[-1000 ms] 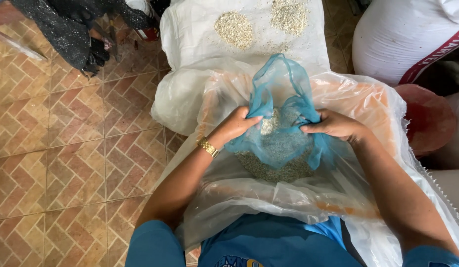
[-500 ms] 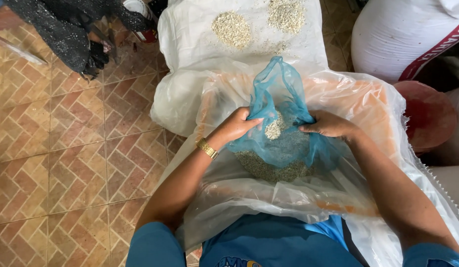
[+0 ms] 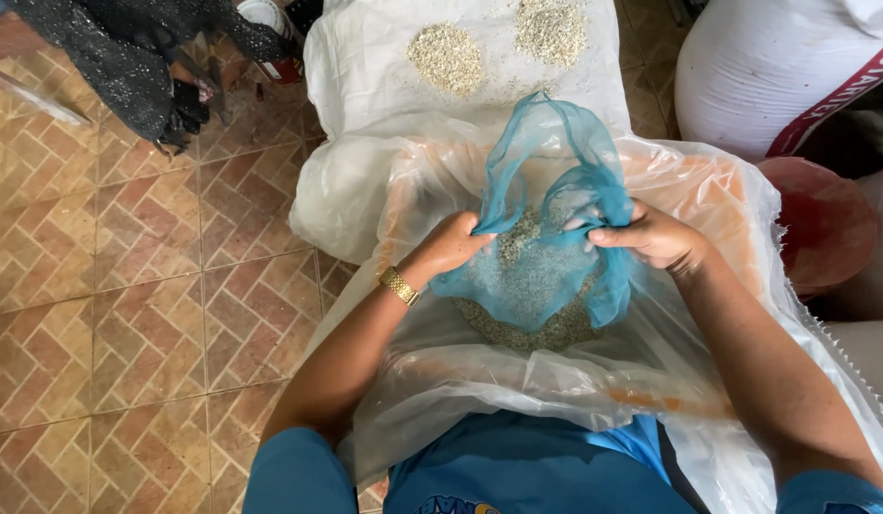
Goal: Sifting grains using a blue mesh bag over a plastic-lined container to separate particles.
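Left hand (image 3: 453, 246) pinched shut on left edge of the blue mesh bag (image 3: 546, 219), fingers curled into the fabric. Right hand (image 3: 651, 236) gripping the bag's right edge the same way, thumb and fingers closed on bunched mesh. Both hands hold the bag mouth apart, bag hanging between them, its top flap standing up toward the far side. Pale grain (image 3: 532, 286) sits in the bag's belly, some visible at the mouth between the hands. Bag is centre of the scene, over a large clear plastic sack (image 3: 441, 381) spread open on the person's lap. Gold wristwatch (image 3: 399, 285) on left wrist. Far side: white woven sack (image 3: 365, 76) laid flat with two small grain piles (image 3: 446, 57) on it. Far right: full white sack (image 3: 746, 67), red bowl (image 3: 822, 219) just beside the plastic sack. Far left: black netting (image 3: 127, 57) on the brick-pattern tiled floor (image 3: 127, 314).
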